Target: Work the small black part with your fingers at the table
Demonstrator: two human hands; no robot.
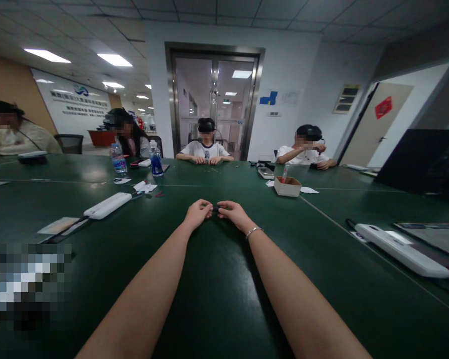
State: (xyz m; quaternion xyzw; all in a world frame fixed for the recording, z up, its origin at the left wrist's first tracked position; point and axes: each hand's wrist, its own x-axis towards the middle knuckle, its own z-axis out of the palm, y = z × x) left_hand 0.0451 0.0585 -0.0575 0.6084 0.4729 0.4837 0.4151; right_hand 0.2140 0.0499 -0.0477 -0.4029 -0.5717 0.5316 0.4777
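Note:
My two forearms stretch out over a dark green table (217, 299). My left hand (197, 213) and my right hand (232, 213) meet at the middle of the table, fingers curled together. Both pinch a small dark object (214, 209) held between them; it is too small to name. A thin bracelet (254, 231) sits on my right wrist.
White power strips lie at the left (107, 205) and right (400, 250). A small cardboard box (287, 186) stands ahead to the right, two water bottles (118, 158) to the left. Several people sit round the far side. A dark laptop lid (422, 159) stands at the right.

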